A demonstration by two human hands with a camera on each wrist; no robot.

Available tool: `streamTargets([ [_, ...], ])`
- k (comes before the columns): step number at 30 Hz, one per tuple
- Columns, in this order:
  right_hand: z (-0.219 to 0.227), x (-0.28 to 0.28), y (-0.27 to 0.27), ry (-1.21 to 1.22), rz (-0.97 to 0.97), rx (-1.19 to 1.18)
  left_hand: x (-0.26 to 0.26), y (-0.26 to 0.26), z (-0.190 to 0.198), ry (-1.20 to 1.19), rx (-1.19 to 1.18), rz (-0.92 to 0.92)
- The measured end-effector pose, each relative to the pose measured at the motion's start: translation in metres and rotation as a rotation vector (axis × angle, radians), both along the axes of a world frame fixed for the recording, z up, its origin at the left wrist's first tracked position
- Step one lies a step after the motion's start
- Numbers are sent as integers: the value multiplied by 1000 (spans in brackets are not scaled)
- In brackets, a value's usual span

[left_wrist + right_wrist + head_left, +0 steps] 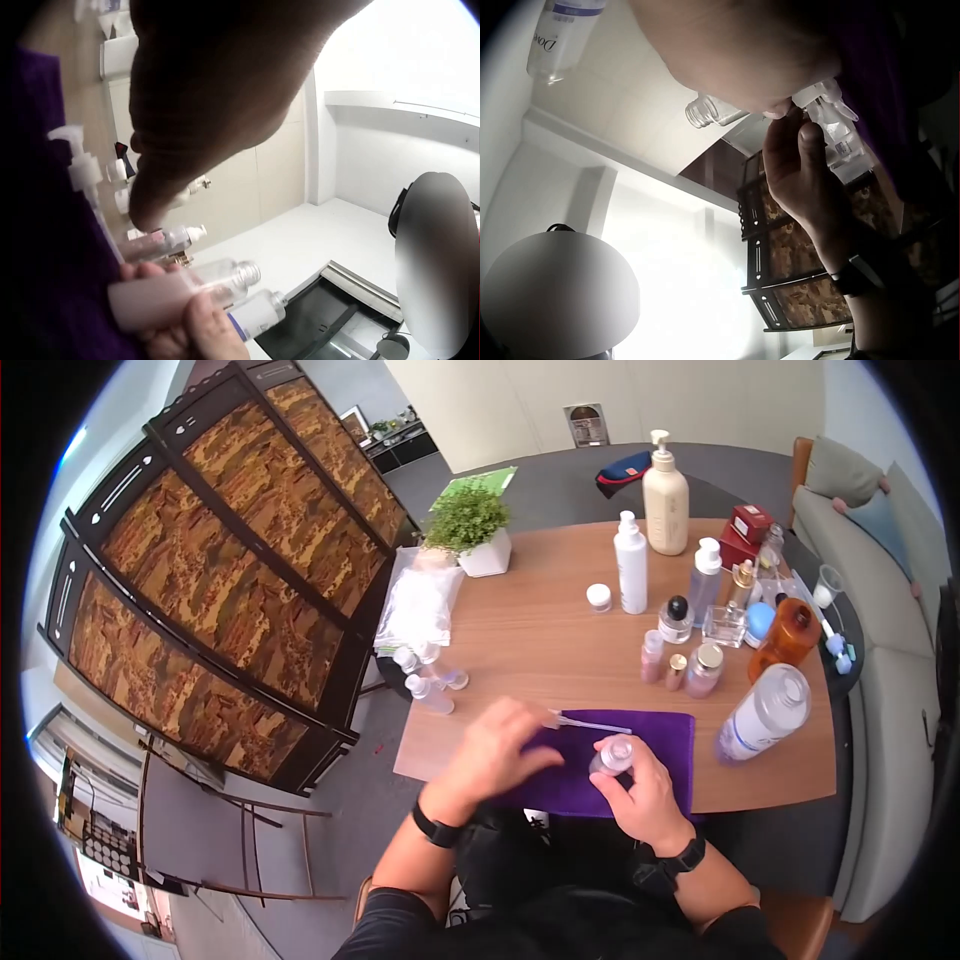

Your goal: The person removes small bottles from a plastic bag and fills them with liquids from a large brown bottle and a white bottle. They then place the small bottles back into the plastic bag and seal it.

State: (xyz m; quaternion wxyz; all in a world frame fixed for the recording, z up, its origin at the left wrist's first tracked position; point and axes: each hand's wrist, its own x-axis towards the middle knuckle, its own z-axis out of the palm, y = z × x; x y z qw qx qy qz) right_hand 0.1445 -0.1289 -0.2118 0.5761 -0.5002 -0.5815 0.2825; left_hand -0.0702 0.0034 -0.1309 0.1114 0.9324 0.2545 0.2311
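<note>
One uncapped bottle [611, 758] is gripped by the right hand [645, 792] near the lower edge of the table [540, 650], right of centre in the head view; room is left above. Left wrist view: the pump [85, 173] is laid at left; uncapping seems completed, steady holding is required next. Right wrist view: the left hand [801, 176] is relaxed, apparently empty.

Through my head feed I see a patterned folding screen [225, 565] at left, a grey sofa [895, 710] at right, and a potted plant [472, 525] (bushy, green) on the desk [560, 650].

Held bottle [608, 759] smooth plastic; mat [572, 772] matt cloth; tabletop [560, 650] wood.
</note>
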Motion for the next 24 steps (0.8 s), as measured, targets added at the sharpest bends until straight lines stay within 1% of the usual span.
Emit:
streamTargets([
  [1, -3, 0, 0, 59, -23, -40, 1, 6, 4, 84, 5, 113],
  [2, -3, -2, 3, 84, -53, 9, 6, 11, 8, 133, 18, 141],
  [3, 2, 0, 2, 62, -40, 26, 8, 15, 0, 132, 13, 126],
  [4, 4, 0, 0, 7, -54, 51, 9, 23, -14, 190, 30, 76],
  [5, 6, 1, 2, -48, -68, 83, 13, 28, -20, 247, 54, 28],
  [6, 11, 1, 1, -56, -67, 82, 15, 24, -27, 308, 24, 73],
  [7, 13, 0, 0, -51, -76, 83, 16, 22, -27, 313, 27, 65],
  [9, 16, 1, -1, -32, -51, 71, 15, 22, -26, 224, 30, 69],
  [10, 14, 1, 0, -27, -54, 74, 11, 23, -21, 233, 27, 55],
  [12, 12, 1, 0, -25, -67, 78, -3, 24, 4, 137, 46, 144],
  [14, 11, 1, 0, -24, -69, 81, -12, 8, 50, -11, -1, 163],
  [15, 10, 1, 0, -32, -64, 84, -20, 4, 64, -59, 16, 150],
  [17, 10, 0, 0, -36, -56, 84, -29, -13, 105, 74, 36, 100],
  [19, 9, -1, 1, -55, -72, 104, -33, -25, 121, 122, 40, 72],
  [21, 9, -1, 1, -54, -68, 103, -34, -31, 127, 169, 47, 42],
  [23, 9, -1, 0, -53, -70, 100, -31, -34, 129, 262, 185, -7],
  [24, 9, -1, 0, -44, -58, 95, -30, -35, 129, 266, 184, -10],
])
